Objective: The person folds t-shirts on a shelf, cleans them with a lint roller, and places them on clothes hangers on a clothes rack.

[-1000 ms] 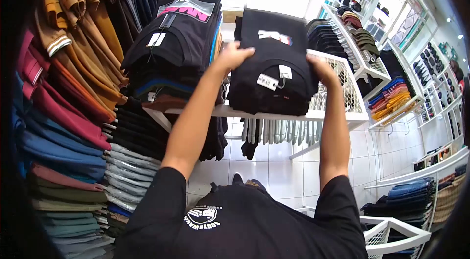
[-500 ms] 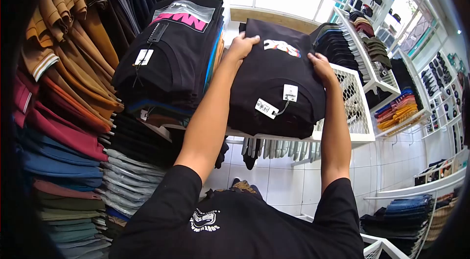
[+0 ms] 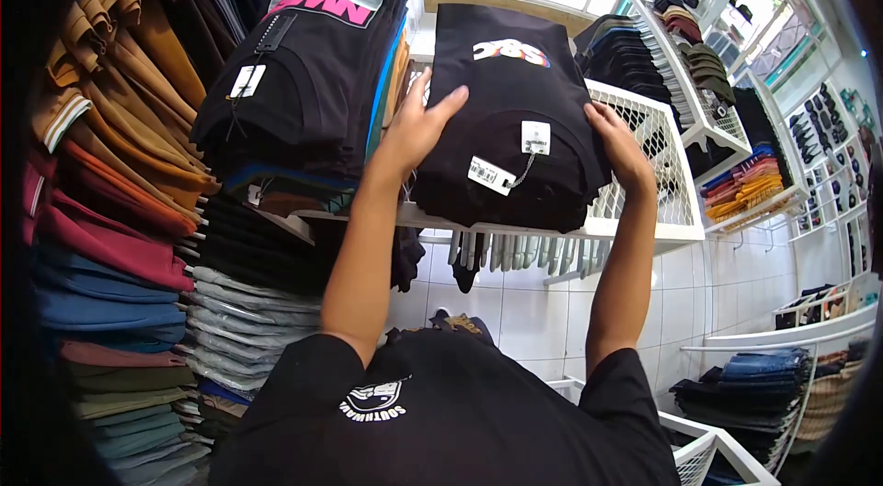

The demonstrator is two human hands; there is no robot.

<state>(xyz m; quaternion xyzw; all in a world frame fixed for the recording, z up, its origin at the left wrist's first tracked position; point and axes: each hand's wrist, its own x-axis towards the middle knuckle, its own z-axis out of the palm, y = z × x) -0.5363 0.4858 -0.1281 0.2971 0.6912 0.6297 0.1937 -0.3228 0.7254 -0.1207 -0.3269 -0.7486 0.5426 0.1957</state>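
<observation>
A folded black T-shirt [image 3: 501, 91] with white, colour-edged lettering lies on top of a stack on a white mesh shelf [image 3: 685, 201]. Two white tags [image 3: 491, 175] hang at its neckline, the lower one carrying a barcode. My left hand [image 3: 416, 127] is at the stack's left side, thumb spread from the fingers and no cloth in its grasp. Along the right side rests my right hand [image 3: 622, 144], its fingers stretched out against the shirt's edge. The undersides of both hands are hidden.
Left of the stack stands another pile of black T-shirts [image 3: 313, 100] with a pink print on top. Hanging brown polo shirts [image 3: 129, 91] and folded coloured garments [image 3: 110, 302] line the left. More dark garments [image 3: 630, 68] hang at the back right. Below is a tiled floor [image 3: 524, 325].
The top T-shirt now lies flatter and more squarely on its stack. Both hands have slid down its sides toward me, and the left has let go of the edge. The view has shifted slightly.
</observation>
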